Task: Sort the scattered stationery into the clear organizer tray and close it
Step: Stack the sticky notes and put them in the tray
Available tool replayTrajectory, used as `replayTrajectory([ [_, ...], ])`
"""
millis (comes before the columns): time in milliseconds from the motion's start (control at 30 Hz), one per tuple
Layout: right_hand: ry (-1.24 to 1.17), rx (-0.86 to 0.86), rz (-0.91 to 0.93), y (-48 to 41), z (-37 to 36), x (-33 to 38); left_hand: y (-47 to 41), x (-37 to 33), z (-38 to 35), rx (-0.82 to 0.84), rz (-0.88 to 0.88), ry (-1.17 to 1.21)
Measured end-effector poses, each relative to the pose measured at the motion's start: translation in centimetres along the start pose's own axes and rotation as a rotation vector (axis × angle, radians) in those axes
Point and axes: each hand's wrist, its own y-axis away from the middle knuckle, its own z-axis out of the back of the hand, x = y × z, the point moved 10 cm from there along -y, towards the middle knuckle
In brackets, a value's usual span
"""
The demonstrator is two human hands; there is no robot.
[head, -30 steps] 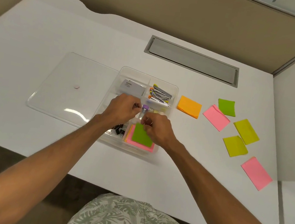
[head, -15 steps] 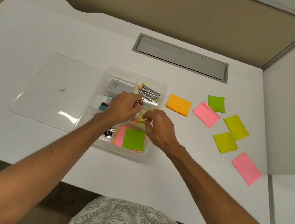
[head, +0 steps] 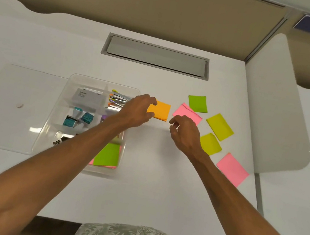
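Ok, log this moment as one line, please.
left hand: fingers spread at orange note | right hand: empty, beside pink note | tray: uncovered | lid: flat, left of tray

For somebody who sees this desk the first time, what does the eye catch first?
The bright sticky notes scattered on the white desk, right of the clear organizer tray, stand out first. Both hands hover there: the left hand at the edge of the orange note, the right hand near a pink note. The tray's lid lies at its left.

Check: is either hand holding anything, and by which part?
Right hand holds nothing. Left hand has finger and thumb either side of the orange pad at its left edge; a grip cannot be told.
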Motion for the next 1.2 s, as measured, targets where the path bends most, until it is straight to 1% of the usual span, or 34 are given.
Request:
replayTrajectory([
  [233, 0.010, 0.017, -0.068, -1.5, 0.5, -5.4, -4.7, 0.0, -3.7, 0.203, 0.063, -0.178],
  [367, -0.008, -0.037, -0.068, -2.6, 0.9, -6.7, -6.1, 0.2, -5.5, 0.301, 0.058, -0.346],
  [467, 0.019, -0.063, -0.057, -3.6, 1.2, -7.4, -6.6, 0.3, -5.9, 0.278, 0.036, -0.445],
  [633, 0.202, -0.029, -0.044, -5.4, 1.4, -8.0, -7.2, 0.6, -5.6, 0.217, 0.045, -0.502],
  [700, 0.282, -0.013, -0.046, -5.9, 1.3, -8.2, -7.3, 0.2, -5.3, 0.160, 0.035, -0.447],
  [800, 0.374, 0.035, -0.120, -6.1, 1.0, -9.0, -7.2, -0.4, -4.4, 0.067, 0.042, -0.319],
  [967, 0.388, 0.073, -0.206, -6.5, 0.9, -9.3, -6.1, -0.5, -2.5, -0.028, 0.135, -0.111],
  [1200, 0.374, 0.066, -0.235, -6.4, 1.3, -8.9, -4.2, 0.7, 0.1, -0.056, 0.236, 0.128],
])
